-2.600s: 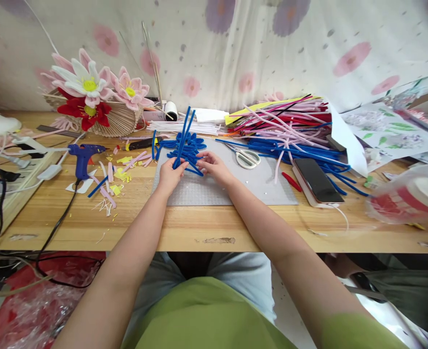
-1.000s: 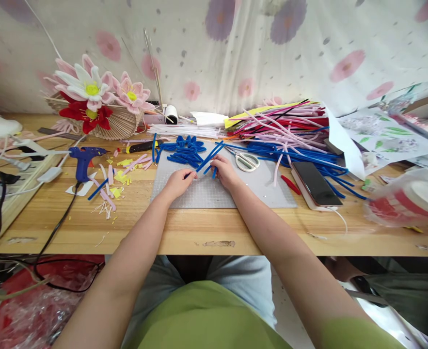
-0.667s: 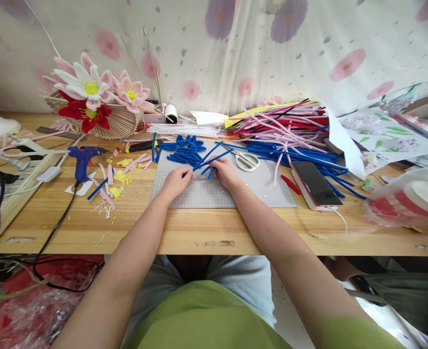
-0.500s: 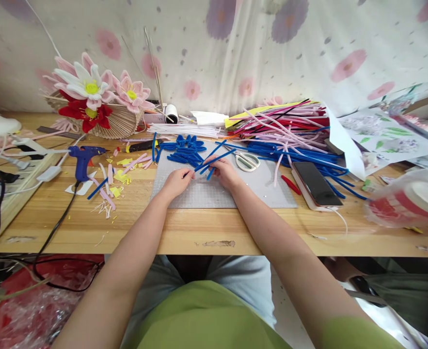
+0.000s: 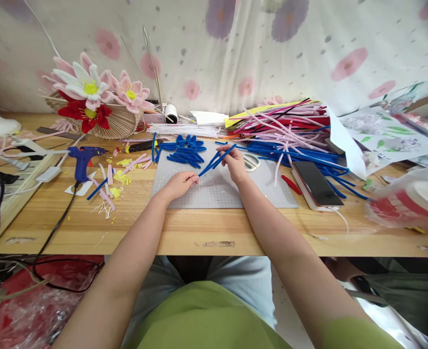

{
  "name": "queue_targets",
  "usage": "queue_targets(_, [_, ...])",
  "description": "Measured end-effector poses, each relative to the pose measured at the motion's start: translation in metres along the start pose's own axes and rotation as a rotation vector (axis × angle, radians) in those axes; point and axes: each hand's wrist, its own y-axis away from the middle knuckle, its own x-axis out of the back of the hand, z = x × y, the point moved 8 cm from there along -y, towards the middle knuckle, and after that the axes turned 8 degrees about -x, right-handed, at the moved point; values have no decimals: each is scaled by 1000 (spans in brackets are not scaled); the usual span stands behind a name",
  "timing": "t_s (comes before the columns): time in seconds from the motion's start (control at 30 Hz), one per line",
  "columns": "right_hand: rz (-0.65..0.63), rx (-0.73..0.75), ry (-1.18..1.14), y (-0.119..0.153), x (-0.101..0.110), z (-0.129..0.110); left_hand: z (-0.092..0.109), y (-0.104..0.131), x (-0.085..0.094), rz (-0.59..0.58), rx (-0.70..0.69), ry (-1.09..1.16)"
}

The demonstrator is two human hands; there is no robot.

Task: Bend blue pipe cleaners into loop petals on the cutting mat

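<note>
"Head view: what does the left hand (image 5: 180, 185) hold?"
"It pinches the lower end of some blue fuzzy stems (image 5: 212, 163)"
"And the right hand (image 5: 234, 164)?"
"Closed on their upper part, above the grey mat (image 5: 221, 195)"

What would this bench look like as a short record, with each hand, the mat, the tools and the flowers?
Left hand: pinching blue strips at their near ends
Right hand: holding the strips farther along
Mat: grey, with loose blue pieces on it
Scissors: white-handled, partly hidden by the right hand
Glue gun: blue, left of the mat
Flowers: white, pink and red, back left
</note>
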Motion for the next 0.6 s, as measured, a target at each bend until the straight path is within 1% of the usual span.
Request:
queue_targets(0.07, [-12, -15, -1, 1, -1, 2, 1, 0, 1, 6, 7, -29])
queue_targets(0.1, [-46, -28, 17, 2, -5, 3, 1, 0, 1, 16, 9, -36])
queue_targets(0.27, [-334, -110, 154, 14, -40, 14, -2, 0, 3, 73, 12, -3])
queue_targets(0.33, [-411, -146, 185, 19, -50, 18, -5, 0, 3, 92, 13, 31])
queue_targets(0.4, [-447, -172, 196, 22, -55, 20, -7, 0, 3, 111, 13, 86])
queue_targets(0.47, [-458, -184, 192, 24, -57, 20, -8, 0, 2, 118, 10, 123])
queue_targets(0.6, [-468, -204, 187, 28, -59, 19, -1, 0, 3, 118, -17, 83])
